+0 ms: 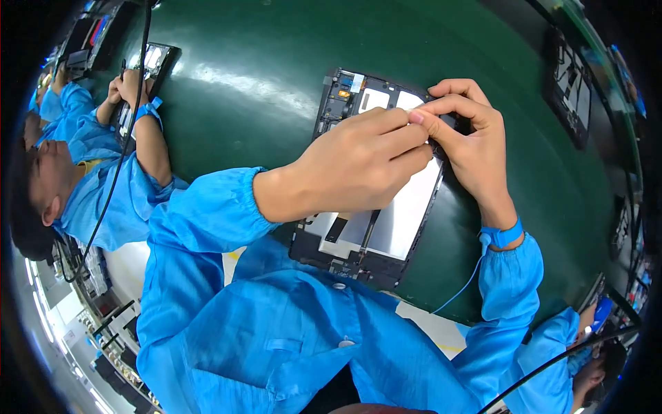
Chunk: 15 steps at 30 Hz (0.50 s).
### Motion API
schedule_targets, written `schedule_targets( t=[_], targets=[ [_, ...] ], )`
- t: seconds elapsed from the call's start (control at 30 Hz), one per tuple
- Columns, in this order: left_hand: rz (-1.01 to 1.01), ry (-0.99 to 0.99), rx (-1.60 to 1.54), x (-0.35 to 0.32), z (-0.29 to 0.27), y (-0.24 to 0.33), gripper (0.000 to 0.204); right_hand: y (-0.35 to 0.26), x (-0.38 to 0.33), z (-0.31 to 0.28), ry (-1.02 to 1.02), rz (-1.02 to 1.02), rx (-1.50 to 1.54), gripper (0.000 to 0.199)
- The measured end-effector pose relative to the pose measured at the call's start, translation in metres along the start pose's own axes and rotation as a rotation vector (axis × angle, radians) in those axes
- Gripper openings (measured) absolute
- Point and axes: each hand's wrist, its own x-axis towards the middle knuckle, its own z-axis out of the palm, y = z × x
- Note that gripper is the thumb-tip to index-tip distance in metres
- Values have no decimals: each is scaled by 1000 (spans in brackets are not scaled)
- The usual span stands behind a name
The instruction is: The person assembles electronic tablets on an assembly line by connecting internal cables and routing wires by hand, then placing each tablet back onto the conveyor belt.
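An opened tablet [386,228] lies back-side up on the green work surface [276,76], showing a silvery plate and black circuit parts. My left hand [358,162] rests over its middle, fingertips pinched together at the tablet's upper right part. My right hand [465,134] meets it there, thumb and fingers closed around the same spot. Whatever small piece sits between the fingertips is hidden. My right wrist wears a blue strap [502,236] with a thin blue cord. Both my sleeves are bright blue.
A co-worker in blue [83,186] sits at left, hands [127,86] on another opened device [153,62]. A black cable [127,131] hangs across them. More dark devices [572,90] lie at the right edge. Another person's hand [589,328] shows at lower right.
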Motion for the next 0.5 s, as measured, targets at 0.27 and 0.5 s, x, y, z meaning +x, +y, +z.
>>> schedule_targets(
  t=[0.27, 0.5],
  targets=[
    [99, -21, 22, 9, -3, -10, 28, 3, -1, -3, -4, -33, 69, 12],
    [30, 23, -171, 7, -10, -15, 29, 0, -3, -7, -18, 54, 218, 35]
  ],
)
